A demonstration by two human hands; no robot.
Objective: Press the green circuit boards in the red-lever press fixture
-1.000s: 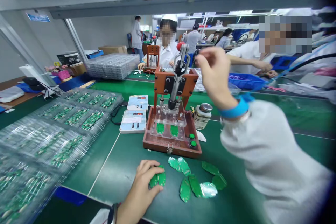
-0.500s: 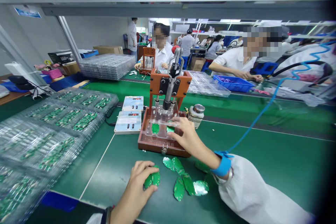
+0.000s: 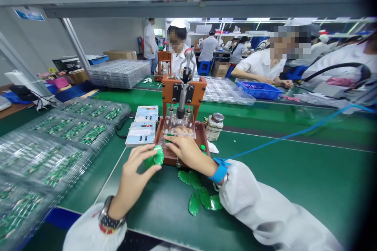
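Centrally, the left hand [image 3: 132, 176] pinches green circuit boards [image 3: 155, 157] before the orange test fixture [image 3: 200, 95]. The right hand [image 3: 185, 149] rests inside it, and its grip cannot be told. Digits on the meter [image 3: 140, 134] are unreadable. The green bench mat [image 3: 294, 188] fills the lower frame, with white-coated co-workers [image 3: 259, 64] behind.

1. The green boards [image 3: 156, 157] are small, leaf-shaped circuit boards. They are pinched in the left grip [image 3: 132, 176], off the worktop, just beside the press's front left corner.
2. The press [image 3: 182, 92] is a red-brown box with an orange head, an upright lever and a clear plate [image 3: 179, 123] over its bed. The right grip [image 3: 185, 151] lies on its front.
3. The loose boards [image 3: 200, 198], of the same green shape, lie overlapping on the worktop before the press, partly hidden by the right wrist.
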